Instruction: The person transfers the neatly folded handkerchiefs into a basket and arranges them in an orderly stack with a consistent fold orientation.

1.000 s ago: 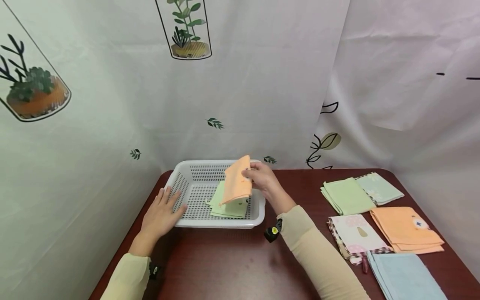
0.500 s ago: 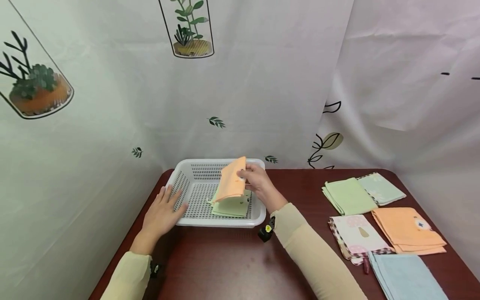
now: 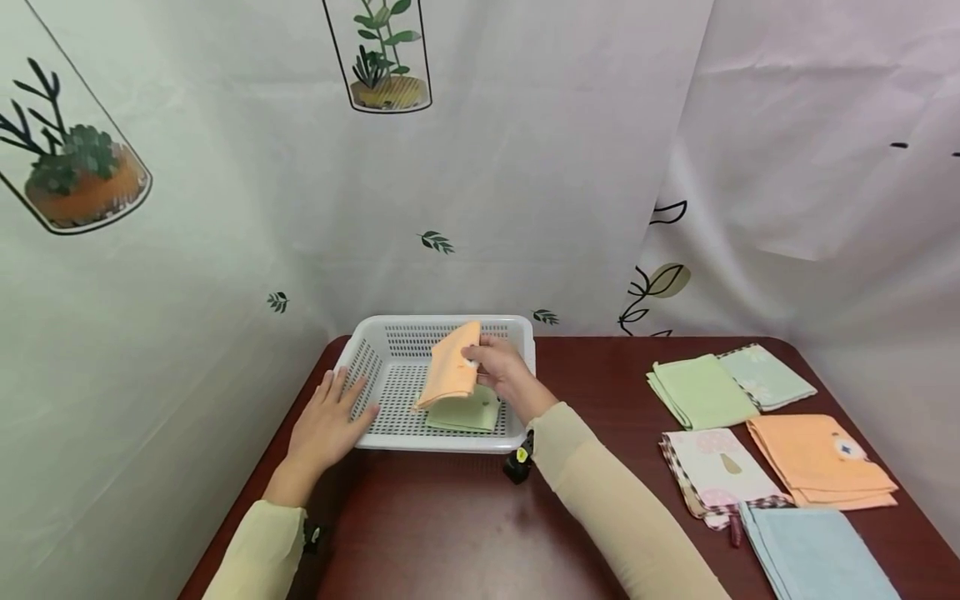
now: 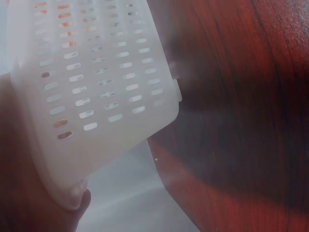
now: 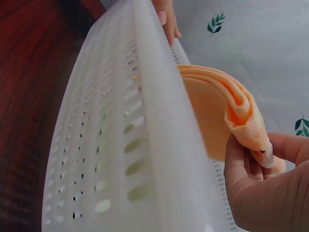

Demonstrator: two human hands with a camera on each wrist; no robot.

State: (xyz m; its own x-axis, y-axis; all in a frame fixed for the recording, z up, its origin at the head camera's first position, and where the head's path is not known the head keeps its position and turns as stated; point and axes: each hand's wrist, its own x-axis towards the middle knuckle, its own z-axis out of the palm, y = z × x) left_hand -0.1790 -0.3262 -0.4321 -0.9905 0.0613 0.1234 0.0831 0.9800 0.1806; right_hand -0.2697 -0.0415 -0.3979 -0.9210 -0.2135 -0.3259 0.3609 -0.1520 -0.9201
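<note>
A folded orange towel [image 3: 450, 367] is pinched by its right edge between the thumb and fingers of my right hand [image 3: 501, 365], above the white plastic basket [image 3: 435, 443]. In the right wrist view the same towel [image 5: 219, 96] shows its folded layers just beyond the basket rim. Beneath it lies a folded light green towel [image 3: 468, 414] on the basket floor, partly covered in the head view. My left hand [image 3: 324, 425] rests on the basket's left front corner with its fingers spread. The left wrist view shows the slotted basket wall [image 4: 96, 87] close up.
On the right of the dark red table [image 3: 465, 525] lie a green towel [image 3: 705, 392], a pale towel [image 3: 768, 379], a white patterned towel [image 3: 712, 467], an orange towel [image 3: 821, 458] and a blue towel [image 3: 817, 550], all folded. A printed curtain [image 3: 525, 208] hangs behind.
My right hand has carried the orange towel a little to the left and slightly lower over the basket. The left hand has stayed at the basket's corner.
</note>
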